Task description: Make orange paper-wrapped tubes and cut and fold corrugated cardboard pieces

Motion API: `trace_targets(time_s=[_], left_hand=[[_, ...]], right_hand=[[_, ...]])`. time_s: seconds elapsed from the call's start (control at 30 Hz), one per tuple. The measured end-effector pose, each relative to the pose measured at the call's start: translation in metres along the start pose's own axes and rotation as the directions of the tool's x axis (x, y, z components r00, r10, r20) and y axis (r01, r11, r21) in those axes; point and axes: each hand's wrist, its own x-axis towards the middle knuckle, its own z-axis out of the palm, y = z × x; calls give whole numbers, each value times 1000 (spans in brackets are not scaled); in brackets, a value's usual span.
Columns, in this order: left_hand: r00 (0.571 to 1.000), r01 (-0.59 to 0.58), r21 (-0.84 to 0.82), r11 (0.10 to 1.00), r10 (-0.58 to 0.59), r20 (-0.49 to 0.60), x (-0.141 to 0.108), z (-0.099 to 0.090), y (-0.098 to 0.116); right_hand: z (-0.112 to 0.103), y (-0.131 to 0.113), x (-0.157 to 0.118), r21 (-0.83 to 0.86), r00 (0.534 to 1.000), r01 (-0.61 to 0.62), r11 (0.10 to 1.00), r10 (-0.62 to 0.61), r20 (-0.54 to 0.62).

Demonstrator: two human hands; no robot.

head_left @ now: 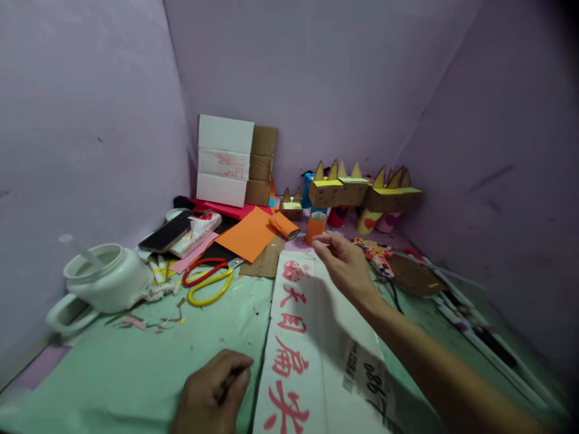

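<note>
My right hand [347, 265] reaches forward over a long white cardboard piece [312, 337] with red characters. Its fingers are slightly apart, the tips just in front of the lower part of an upright orange paper tube [315, 225]. Whether they touch the tube is hard to tell; no grip on it shows. Near the front edge, my left hand [212, 392] is loosely curled beside the cardboard, thumb close to the forefinger, with no object visible in it. A second orange tube [284, 226] lies on its side by an orange paper sheet [250, 232].
Red-and-yellow scissors [212, 282] lie left of the cardboard, near a white pot [108, 280] and a phone [166, 231]. Brown boxes with pointed tops [339, 193] stand at the back right. Folded cardboard [225, 160] leans on the wall. Long sticks [493, 343] lie at right.
</note>
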Motion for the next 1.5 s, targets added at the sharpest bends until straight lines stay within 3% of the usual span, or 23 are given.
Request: trace_targets(time_s=[0.2,0.27,0.3,0.37,0.43,0.47,0.53,0.73,0.97,1.27,1.37,1.5], left_hand=[[999,-13,68,998,15,-28,-4,-6,10],[983,-180,128,975,184,-22,-13,-11,15],[950,-309,164,937,311,14,-17,-13,18],[839,-544,221,809,528,132,-26,-14,24],[745,-667,268,695,616,258,-30,-9,29],[719,-695,297,655,627,301,-31,-5,31],[685,-728,342,594,629,368,-28,4,30],[605,-794,334,507,615,506,-19,17,16],[586,-811,328,485,665,464,-21,18,7],[563,-825,352,442,692,452,-21,18,1],[601,-799,394,455,626,497,-26,19,7],[652,-754,443,485,632,419,-30,24,18]], right_hand=[[-72,17,-59,-91,999,3,996,-8,-51],[-96,25,-89,-188,998,59,980,-61,-2],[-106,27,-106,-240,992,120,963,-109,56],[-120,29,-144,-321,955,277,905,-224,194],[-121,27,-178,-380,875,455,805,-327,356],[-118,26,-191,-383,823,532,755,-354,444],[-105,25,-208,-404,770,606,685,-378,515],[-78,39,-206,-416,758,605,678,-333,560],[-78,50,-208,-400,716,681,614,-442,540],[-75,45,-207,-420,716,691,588,-481,506],[-76,44,-207,-423,707,702,573,-493,507],[-76,45,-206,-435,691,723,537,-548,472]])
